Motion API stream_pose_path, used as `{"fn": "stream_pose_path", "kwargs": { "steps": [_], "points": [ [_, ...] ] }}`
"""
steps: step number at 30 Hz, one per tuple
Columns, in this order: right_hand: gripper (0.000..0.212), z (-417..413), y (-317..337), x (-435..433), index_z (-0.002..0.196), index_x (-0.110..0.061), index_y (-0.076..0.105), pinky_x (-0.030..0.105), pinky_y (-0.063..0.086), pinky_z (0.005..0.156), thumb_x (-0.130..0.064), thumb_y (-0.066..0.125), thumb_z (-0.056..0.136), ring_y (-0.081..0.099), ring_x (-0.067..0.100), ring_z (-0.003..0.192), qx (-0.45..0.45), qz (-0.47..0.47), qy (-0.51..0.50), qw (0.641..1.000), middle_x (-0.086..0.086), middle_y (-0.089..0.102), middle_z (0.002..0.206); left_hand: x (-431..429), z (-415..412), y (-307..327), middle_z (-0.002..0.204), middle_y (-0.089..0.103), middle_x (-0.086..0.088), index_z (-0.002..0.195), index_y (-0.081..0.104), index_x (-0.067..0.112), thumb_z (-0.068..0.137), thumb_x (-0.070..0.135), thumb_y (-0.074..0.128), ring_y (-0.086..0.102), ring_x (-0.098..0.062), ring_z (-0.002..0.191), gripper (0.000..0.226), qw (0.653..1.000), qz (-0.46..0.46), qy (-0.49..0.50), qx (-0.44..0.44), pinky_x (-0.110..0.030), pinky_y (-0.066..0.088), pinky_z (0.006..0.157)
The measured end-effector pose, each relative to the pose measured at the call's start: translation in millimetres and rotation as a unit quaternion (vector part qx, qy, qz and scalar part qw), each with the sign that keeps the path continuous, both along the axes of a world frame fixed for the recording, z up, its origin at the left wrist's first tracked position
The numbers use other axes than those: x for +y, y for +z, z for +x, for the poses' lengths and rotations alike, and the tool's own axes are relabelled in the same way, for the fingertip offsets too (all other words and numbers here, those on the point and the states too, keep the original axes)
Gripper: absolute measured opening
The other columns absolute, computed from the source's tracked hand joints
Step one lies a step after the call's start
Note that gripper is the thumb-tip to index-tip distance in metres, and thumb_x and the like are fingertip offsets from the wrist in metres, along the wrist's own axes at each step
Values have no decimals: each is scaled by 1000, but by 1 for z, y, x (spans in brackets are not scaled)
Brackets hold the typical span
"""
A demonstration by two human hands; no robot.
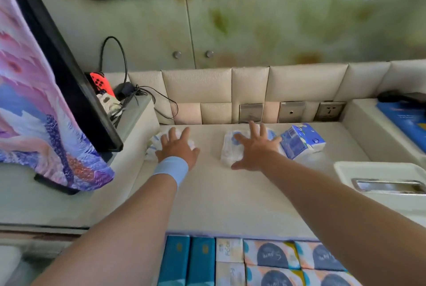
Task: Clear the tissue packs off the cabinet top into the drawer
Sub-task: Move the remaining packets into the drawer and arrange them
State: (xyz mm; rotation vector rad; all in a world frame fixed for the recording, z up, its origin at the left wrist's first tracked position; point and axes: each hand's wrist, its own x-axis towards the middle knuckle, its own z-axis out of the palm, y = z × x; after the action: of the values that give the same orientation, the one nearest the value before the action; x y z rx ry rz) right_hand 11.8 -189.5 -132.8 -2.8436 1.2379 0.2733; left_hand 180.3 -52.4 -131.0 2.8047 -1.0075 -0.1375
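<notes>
1. Our left hand lies spread, fingers apart, on top of the left pack at the left end of the cabinet top; we have not closed on it yet.
2. Our right hand also lies open on the middle pack, whose long axis runs away from us.
3. The blue pack stands just right of it, untouched, its barcode end turned towards us.
4. The drawer below is open and already holds many packs; we judge three remain.

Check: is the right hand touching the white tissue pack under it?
Touching. The head view shows the right hand spread flat on the white tissue pack, fingers overlapping it with no visible gap.
</notes>
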Motion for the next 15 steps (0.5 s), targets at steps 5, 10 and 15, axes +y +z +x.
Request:
{"fn": "stream_pose_path", "kwargs": {
  "steps": [5,10,15],
  "points": [
    [111,12,-24,-19,143,-59,5,82,15,95,-94,55,50,-19,43,144,-8,81,-65,995,-1,-9,160,1,36,-26,160,-9,5,149,0,52,81,75,43,7,-34,146,84,994,5,87,70,-56,24,112],
    [97,0,-33,-18,145,-58,6,76,17,101,-94,42,63,-14,39,147,-6,55,-9,998,-7,4,161,-1,43,-31,160,-3,8,148,9,54,78,78,45,13,-34,144,82,995,43,26,86,-48,24,114],
    [96,-13,-34,1,146,-57,5,75,18,102,-91,44,65,-14,35,147,4,58,24,998,-10,3,159,10,15,-25,154,6,8,142,26,53,73,73,58,24,-36,134,79,993,59,-49,89,-42,31,110]
  ]
}}
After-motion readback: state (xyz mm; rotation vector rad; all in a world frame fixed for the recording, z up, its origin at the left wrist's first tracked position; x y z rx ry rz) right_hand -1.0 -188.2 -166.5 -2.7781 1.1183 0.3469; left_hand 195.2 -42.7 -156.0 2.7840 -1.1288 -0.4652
